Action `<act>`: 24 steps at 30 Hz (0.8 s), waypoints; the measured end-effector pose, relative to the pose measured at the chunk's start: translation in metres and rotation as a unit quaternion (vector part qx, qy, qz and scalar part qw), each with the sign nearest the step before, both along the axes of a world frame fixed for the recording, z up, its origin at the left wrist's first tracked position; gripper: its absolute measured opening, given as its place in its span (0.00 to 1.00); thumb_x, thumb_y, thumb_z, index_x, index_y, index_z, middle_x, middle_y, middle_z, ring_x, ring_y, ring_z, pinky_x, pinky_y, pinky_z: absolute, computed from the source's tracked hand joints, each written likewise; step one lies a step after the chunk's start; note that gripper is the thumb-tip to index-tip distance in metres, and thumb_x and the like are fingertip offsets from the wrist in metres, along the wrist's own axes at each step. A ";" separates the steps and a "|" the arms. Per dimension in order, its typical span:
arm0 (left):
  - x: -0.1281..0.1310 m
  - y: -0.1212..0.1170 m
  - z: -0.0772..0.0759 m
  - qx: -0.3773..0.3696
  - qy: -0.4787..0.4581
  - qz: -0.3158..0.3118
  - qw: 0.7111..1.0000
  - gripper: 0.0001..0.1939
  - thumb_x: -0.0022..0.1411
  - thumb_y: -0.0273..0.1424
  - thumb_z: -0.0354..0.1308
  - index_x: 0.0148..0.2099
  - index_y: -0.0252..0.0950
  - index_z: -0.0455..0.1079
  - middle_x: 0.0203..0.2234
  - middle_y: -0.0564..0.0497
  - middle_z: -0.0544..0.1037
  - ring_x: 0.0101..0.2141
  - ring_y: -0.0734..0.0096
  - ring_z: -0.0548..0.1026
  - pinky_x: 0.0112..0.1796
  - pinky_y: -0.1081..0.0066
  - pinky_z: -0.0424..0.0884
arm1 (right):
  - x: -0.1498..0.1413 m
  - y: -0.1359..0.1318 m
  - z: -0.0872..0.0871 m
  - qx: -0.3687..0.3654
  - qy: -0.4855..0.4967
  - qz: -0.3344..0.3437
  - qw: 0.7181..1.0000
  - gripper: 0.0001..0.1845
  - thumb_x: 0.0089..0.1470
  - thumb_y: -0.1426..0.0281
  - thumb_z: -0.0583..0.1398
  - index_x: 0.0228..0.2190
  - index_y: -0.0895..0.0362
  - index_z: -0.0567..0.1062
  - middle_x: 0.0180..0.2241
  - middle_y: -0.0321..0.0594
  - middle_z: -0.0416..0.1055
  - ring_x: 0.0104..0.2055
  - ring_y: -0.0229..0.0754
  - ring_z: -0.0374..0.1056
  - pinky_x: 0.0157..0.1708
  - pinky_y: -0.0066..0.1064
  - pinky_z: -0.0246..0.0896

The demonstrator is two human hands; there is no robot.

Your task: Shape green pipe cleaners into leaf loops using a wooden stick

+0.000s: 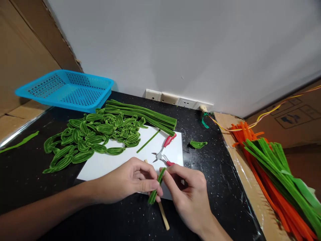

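Note:
Between my two hands is a short folded green pipe cleaner (153, 196). My left hand (131, 177) pinches its middle between thumb and fingers. My right hand (192, 192) has thumb and forefinger closed on its upper end. Beneath the hands lies a thin wooden stick (164, 217), partly hidden. Red-handled pliers (158, 156) rest with jaws apart on a white sheet (100, 167), just beyond my right hand. A single straight pipe cleaner (148, 141) lies beside them. Past my left hand spreads a heap of leaf-shaped green pipe cleaner loops (105, 129).
A bundle of long green pipe cleaners (142, 115) lies behind the heap, near a blue basket (100, 97). One loose leaf shape (198, 144) sits to the right. Orange stems (265, 190) and green stems (283, 174) lie on cardboard. Wall sockets (185, 102) hold a plugged-in cord.

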State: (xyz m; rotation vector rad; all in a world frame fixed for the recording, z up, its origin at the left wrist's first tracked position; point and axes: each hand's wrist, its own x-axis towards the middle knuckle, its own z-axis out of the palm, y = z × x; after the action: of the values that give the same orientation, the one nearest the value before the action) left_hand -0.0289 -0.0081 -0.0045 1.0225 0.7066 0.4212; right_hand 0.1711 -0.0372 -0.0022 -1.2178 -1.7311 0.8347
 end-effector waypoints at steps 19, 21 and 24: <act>0.004 -0.004 0.006 0.164 0.105 0.014 0.981 0.10 0.66 0.35 0.66 0.34 0.33 0.77 0.32 0.50 0.84 0.38 0.66 0.80 0.44 0.70 0.72 | 0.004 0.003 0.002 -0.013 0.002 -0.012 1.000 0.14 0.57 0.75 0.62 0.20 0.57 0.75 0.16 0.30 0.64 0.18 0.31 0.54 0.18 0.24 0.47; 0.004 -0.004 0.006 0.163 0.113 0.006 0.980 0.11 0.65 0.36 0.67 0.36 0.33 0.78 0.33 0.49 0.84 0.38 0.65 0.80 0.44 0.69 0.72 | 0.004 0.003 0.002 -0.026 0.002 -0.007 1.000 0.14 0.57 0.74 0.62 0.20 0.57 0.76 0.16 0.30 0.64 0.18 0.31 0.54 0.18 0.25 0.47; 0.003 -0.004 0.005 0.155 0.112 0.000 0.981 0.12 0.65 0.38 0.67 0.38 0.33 0.79 0.35 0.48 0.84 0.39 0.64 0.80 0.44 0.68 0.73 | 0.004 0.004 0.002 -0.020 -0.007 -0.015 1.000 0.14 0.57 0.74 0.62 0.21 0.57 0.75 0.16 0.30 0.63 0.18 0.32 0.54 0.18 0.26 0.48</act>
State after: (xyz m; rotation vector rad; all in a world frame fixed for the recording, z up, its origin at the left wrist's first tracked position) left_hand -0.0259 -0.0124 0.0008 1.3801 0.8595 0.4277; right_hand 0.1748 -0.0335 -0.0001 -1.2749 -1.7114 0.8479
